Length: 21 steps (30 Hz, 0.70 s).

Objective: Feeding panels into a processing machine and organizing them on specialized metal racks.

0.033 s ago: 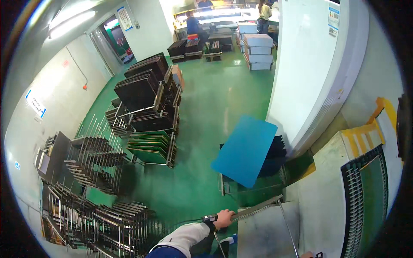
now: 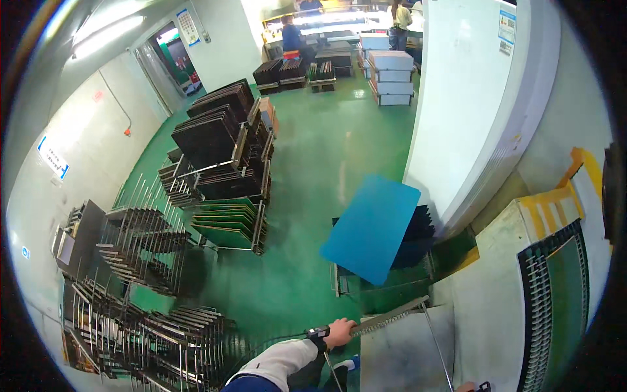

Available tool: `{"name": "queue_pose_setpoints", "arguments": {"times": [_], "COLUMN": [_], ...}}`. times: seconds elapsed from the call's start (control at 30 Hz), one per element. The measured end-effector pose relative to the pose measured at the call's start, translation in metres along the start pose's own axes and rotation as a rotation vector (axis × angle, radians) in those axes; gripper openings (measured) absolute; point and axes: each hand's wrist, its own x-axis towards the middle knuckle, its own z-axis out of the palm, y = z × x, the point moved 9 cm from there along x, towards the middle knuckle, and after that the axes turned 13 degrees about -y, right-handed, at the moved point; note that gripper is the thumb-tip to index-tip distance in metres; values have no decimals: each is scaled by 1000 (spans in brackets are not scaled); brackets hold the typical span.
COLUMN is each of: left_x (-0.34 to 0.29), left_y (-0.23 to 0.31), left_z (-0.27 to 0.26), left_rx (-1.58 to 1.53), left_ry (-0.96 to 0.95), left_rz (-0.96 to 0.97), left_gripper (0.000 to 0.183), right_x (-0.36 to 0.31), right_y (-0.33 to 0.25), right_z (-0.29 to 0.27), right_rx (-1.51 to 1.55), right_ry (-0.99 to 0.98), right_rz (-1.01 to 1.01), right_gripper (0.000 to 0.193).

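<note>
Green floor (image 2: 312, 163) lies beyond the left hand (image 2: 340, 333) gripping, seemingly steadying, a slotted metal rack (image 2: 390, 316); lifting needs the right hand (image 2: 466, 387), grip unclear.

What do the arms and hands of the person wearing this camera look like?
The left hand is bare; a black wrist device with a thin dark cable sits next to a whitish sleeve that turns blue higher up. Only a sliver of the right hand shows, beside another black device.

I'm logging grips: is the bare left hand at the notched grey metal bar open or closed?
Closed: the bare left hand is curled around the left end of the notched grey metal bar.
</note>
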Motion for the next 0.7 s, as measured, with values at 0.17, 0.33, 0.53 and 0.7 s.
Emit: {"name": "queue_pose_setpoints", "arguments": {"times": [0.17,0.33,0.53,0.7], "left_x": [-3,-1,0,2], "left_y": [0,-2,1,0], "left_z": [0,0,1,2], "left_rx": [-7,13,30,16], "left_ry": [-49,-52,-29,-56], "left_rz": [4,-13,17,26], "left_gripper": [41,42,39,40], "right_x": [4,13,13,-1], "right_y": [-3,-8,-11,-12], "right_z": [0,3,16,23], "right_rx": [-250,-547,-942,-1164], "right_ry": [-42,-75,-97,-87], "right_rz": [-66,-193,-403,-534], "right_gripper": [30,27,24,22]}}
